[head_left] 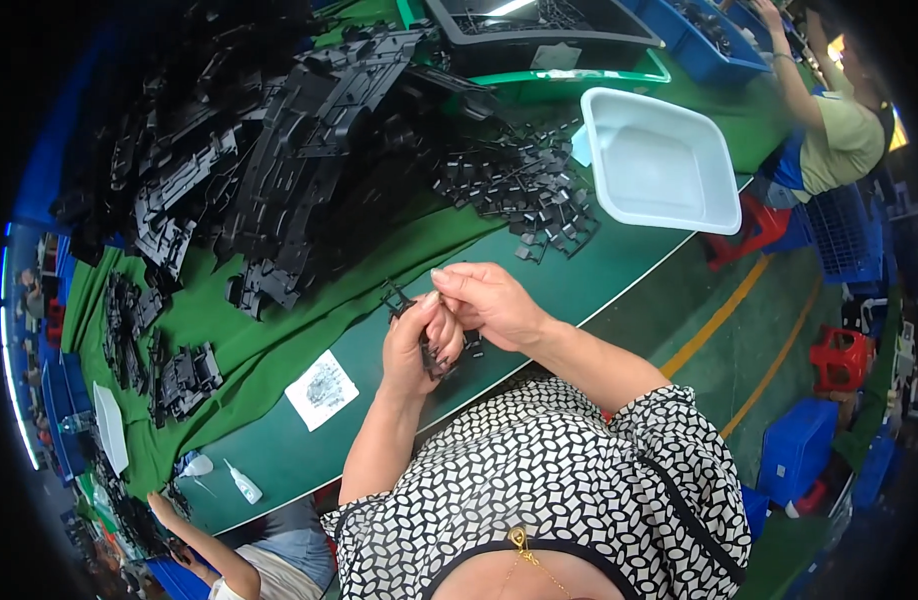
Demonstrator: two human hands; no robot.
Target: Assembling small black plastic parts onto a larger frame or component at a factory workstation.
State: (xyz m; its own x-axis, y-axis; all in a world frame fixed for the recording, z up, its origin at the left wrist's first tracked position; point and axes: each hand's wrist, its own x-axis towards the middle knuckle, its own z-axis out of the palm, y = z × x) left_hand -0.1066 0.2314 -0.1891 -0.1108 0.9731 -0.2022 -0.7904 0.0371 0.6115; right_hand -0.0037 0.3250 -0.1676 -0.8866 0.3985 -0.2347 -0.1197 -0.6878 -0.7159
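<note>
Over the green tabletop my two hands meet near the table's front edge. My left hand (416, 345) is closed around a small black plastic part (396, 297), whose thin prongs stick out above the fingers and whose lower end shows below them. Against it, my right hand (494, 305) has thumb and forefinger pinched together; what they hold, if anything, is too small to make out. A few small black pieces (475, 346) lie on the table beneath the hands. Beyond them spreads a pile of small black clips (539, 190).
Large black plastic panels (299, 140) are heaped on green cloth at the far left. A white plastic tub (664, 165) stands right of the clips. Left of my hands lie a smudged white paper (322, 391) and a small white bottle (244, 484). Other people work at both ends.
</note>
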